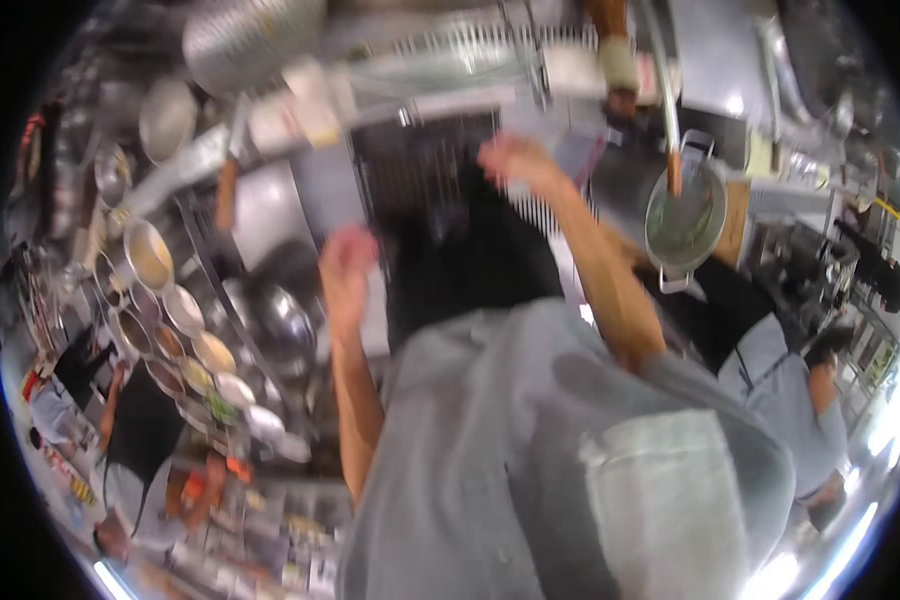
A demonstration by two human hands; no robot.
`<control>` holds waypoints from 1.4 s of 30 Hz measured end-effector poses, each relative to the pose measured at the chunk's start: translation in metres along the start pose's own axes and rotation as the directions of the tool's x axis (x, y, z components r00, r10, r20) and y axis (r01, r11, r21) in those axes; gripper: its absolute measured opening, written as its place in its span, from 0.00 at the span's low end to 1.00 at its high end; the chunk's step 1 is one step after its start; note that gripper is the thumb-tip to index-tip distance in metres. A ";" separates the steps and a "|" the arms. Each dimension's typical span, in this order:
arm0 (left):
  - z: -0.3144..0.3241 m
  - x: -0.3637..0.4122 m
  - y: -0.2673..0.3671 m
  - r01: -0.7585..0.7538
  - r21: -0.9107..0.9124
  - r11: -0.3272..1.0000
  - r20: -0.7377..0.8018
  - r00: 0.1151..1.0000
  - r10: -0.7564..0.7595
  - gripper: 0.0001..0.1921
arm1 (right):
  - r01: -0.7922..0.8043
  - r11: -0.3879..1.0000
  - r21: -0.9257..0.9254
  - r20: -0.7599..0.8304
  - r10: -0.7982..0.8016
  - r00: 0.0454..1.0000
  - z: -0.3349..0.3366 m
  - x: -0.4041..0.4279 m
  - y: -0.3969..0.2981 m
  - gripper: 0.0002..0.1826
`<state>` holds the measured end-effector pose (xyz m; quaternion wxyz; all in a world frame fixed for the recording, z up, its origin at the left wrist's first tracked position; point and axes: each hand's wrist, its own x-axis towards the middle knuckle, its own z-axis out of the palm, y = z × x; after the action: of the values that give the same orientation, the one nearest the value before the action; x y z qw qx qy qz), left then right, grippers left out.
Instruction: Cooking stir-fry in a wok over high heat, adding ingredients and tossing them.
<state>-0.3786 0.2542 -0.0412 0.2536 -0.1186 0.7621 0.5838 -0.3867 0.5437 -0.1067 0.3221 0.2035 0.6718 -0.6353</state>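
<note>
Both of my forearms reach forward over a dark opening below a counter edge, and the view is blurred. My left hand (349, 251) is raised at the left of the opening, fingers blurred, with no object visible in it. Higher and to the right is my right hand (514, 157), its fingers blurred too; whether it holds anything small cannot be told. A wooden-handled utensil (226, 191) lies over the counter edge to the left of my hands. Right of my right forearm is an oval two-handled metal pot (685, 259) with green contents.
Round containers of food (214, 352) stand in rows at the left. A large perforated metal vessel (251, 41) is at the upper left. A co-worker in a dark apron (146, 412) is at the lower left; another co-worker (780, 375) is close at the right, beside the pot.
</note>
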 end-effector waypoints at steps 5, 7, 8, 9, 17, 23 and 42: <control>0.021 0.022 0.017 0.164 0.067 0.984 0.051 0.985 -0.167 0.16 | 0.210 0.822 0.529 -0.384 0.011 0.923 -0.041 0.056 0.030 0.39; 0.029 0.030 0.020 0.181 0.111 0.977 0.072 0.979 -0.189 0.18 | 0.264 0.787 0.558 -0.493 0.059 0.868 -0.038 0.066 0.039 0.29; 0.032 0.025 0.014 0.169 0.080 0.982 0.078 0.981 -0.175 0.18 | 0.315 0.761 0.567 -0.557 0.073 0.827 -0.033 0.065 0.040 0.25; 0.034 0.022 0.014 0.233 0.137 0.963 0.069 0.967 -0.244 0.20 | 0.386 0.797 0.465 -0.615 -0.022 0.788 -0.020 0.057 0.042 0.28; 0.028 0.016 0.061 -0.253 0.398 0.882 0.321 0.939 0.125 0.25 | 0.378 0.904 -0.198 -0.693 -0.402 0.598 -0.093 -0.088 0.012 0.19; 0.019 0.046 0.104 0.001 0.117 0.993 0.191 0.981 -0.024 0.22 | -0.028 0.897 -0.442 -0.832 -0.398 0.387 -0.158 -0.130 -0.008 0.26; 0.080 0.040 0.137 -0.584 0.367 0.724 0.433 0.796 0.422 0.03 | 0.442 0.897 0.018 -0.777 -0.266 0.571 -0.160 -0.114 -0.093 0.17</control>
<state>-0.4579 0.3742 0.0361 0.2242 0.2589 0.8340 0.4327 -0.3968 0.7062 0.0370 -0.1461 0.3430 0.6993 -0.6099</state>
